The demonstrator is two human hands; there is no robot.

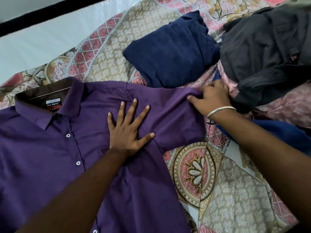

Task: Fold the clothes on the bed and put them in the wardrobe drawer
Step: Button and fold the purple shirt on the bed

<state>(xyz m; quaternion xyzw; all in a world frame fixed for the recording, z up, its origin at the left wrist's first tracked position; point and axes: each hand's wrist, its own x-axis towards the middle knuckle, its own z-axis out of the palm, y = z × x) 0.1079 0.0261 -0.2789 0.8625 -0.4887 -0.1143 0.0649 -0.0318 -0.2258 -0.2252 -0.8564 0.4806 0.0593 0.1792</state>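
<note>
A purple button-up shirt (50, 145) lies front up on the patterned bedsheet (227, 190), collar toward the upper left. My left hand (129, 128) presses flat with spread fingers on the shirt's chest by the shoulder seam. The short sleeve (175, 118) stretches out to the right. My right hand (212, 98), a silver bangle on its wrist, pinches the sleeve's far end with curled fingers.
A folded navy garment (171, 52) lies beyond the sleeve. A heap of dark grey clothes (262, 52) sits at the upper right. More blue fabric (286, 133) lies under my right forearm. The mattress edge and a dark frame (50, 9) run along the upper left.
</note>
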